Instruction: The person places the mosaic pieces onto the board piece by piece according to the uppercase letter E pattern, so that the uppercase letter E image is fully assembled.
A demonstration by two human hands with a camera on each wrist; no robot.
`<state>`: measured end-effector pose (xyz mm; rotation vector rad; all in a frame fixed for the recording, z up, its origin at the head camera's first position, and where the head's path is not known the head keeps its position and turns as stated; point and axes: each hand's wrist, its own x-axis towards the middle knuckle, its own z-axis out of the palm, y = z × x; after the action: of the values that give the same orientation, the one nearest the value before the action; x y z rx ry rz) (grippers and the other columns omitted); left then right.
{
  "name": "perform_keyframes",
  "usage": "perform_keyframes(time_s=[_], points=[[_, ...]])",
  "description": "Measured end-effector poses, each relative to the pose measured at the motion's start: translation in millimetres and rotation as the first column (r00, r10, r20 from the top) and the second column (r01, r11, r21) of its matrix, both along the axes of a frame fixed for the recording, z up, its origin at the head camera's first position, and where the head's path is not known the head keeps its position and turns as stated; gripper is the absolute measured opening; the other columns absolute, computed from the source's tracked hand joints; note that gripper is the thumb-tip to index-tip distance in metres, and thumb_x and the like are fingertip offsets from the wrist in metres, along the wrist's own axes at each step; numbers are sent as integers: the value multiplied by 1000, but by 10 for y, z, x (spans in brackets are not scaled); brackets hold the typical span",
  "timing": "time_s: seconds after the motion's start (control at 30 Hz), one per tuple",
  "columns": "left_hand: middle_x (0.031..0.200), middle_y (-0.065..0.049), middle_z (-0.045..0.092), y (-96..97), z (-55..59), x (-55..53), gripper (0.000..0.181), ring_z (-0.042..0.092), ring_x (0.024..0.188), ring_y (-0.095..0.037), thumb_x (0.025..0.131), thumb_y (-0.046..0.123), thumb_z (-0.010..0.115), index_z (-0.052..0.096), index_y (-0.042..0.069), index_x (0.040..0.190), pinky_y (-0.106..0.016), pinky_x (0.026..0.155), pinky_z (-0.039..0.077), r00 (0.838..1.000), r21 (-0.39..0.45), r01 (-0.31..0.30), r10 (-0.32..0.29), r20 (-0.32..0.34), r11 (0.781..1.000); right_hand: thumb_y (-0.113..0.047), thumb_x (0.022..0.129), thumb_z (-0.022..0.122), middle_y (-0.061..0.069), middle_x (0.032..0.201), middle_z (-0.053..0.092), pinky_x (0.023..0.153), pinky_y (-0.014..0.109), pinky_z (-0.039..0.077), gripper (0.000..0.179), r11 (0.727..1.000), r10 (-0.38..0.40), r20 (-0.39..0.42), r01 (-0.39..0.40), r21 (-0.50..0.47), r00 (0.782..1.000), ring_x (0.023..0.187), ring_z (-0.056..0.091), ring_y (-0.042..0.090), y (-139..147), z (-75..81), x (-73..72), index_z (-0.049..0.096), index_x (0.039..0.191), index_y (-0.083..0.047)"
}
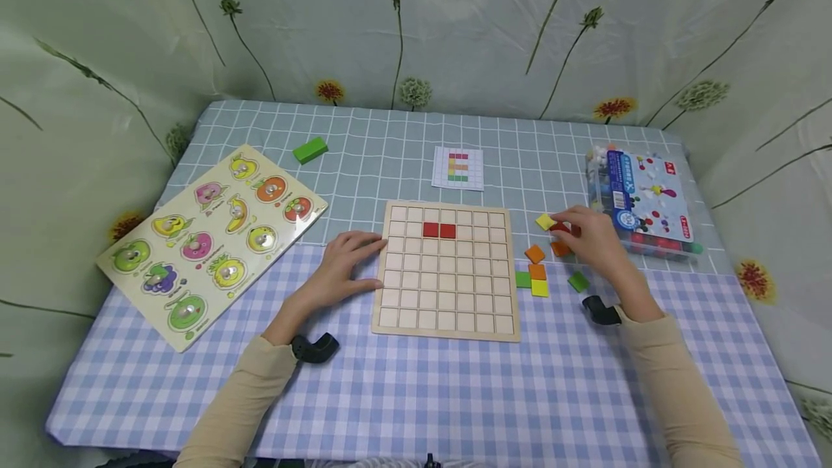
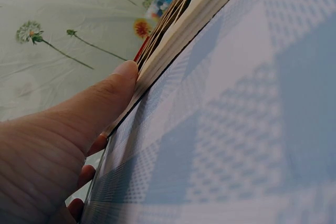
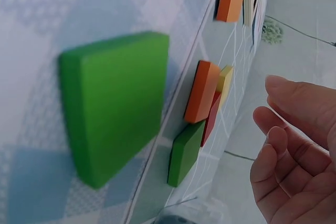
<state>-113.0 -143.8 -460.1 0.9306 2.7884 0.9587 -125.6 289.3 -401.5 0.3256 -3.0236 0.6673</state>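
A square wooden grid board (image 1: 448,337) lies mid-table, with two red tiles (image 1: 439,230) side by side in its second row. At the board's left edge rests my left hand (image 1: 341,269), fingers fairly straight; in the left wrist view the thumb (image 2: 118,85) touches the board's side (image 2: 194,30). Over loose tiles right of the board hovers my right hand (image 1: 588,237). The right wrist view shows its thumb and fingers (image 3: 299,145) loosely bent, nothing visible between them. Beneath lie a red tile (image 3: 211,121), a yellow tile (image 3: 224,85), an orange tile (image 3: 202,92) and green tiles (image 3: 118,108).
A pattern card (image 1: 458,169) lies beyond the board. To the left are a fruit knob puzzle (image 1: 211,244) and a green block (image 1: 310,150). A clear plastic box (image 1: 650,201) of coloured pieces stands right of my right hand. More orange (image 1: 536,271) and yellow tiles (image 1: 539,288) sit beside the board.
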Motion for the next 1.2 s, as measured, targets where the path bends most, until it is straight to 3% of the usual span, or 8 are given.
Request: perform_keyframes(time_s=[0.63, 0.83, 1.03, 1.2], points=[[137, -10, 49, -3, -14, -1, 70, 35, 127, -31, 75, 32, 77, 50, 11, 136, -57, 104, 23, 999, 15, 8, -8, -36, 1000, -5, 83, 67, 21, 92, 64, 58, 24, 34, 29, 999, -37, 22, 37, 20, 999, 68, 45, 23, 113, -48, -13, 66, 110, 6], [136, -10, 50, -1, -20, -2, 70, 37, 126, -31, 74, 31, 78, 51, 11, 135, -57, 103, 24, 999, 13, 9, -8, -48, 1000, -6, 85, 66, 23, 93, 64, 59, 25, 35, 31, 998, -49, 73, 45, 51, 996, 70, 46, 24, 96, -42, -37, 64, 112, 7], [138, -10, 49, 0, -6, 0, 69, 36, 128, -30, 76, 33, 76, 50, 11, 136, -56, 105, 23, 1000, 4, 0, 0, -14, 1000, -6, 87, 63, 21, 89, 61, 61, 27, 38, 33, 996, -60, 175, 47, 76, 983, 72, 47, 25, 68, -51, -50, 62, 117, 7], [138, -9, 49, -2, -10, -5, 69, 35, 128, -30, 76, 33, 76, 50, 12, 137, -56, 105, 23, 1000, 2, -1, 1, -12, 1000, -6, 88, 61, 24, 95, 62, 65, 29, 41, 32, 996, -64, 207, 49, 77, 976, 75, 48, 27, 44, -65, -58, 62, 116, 7]])
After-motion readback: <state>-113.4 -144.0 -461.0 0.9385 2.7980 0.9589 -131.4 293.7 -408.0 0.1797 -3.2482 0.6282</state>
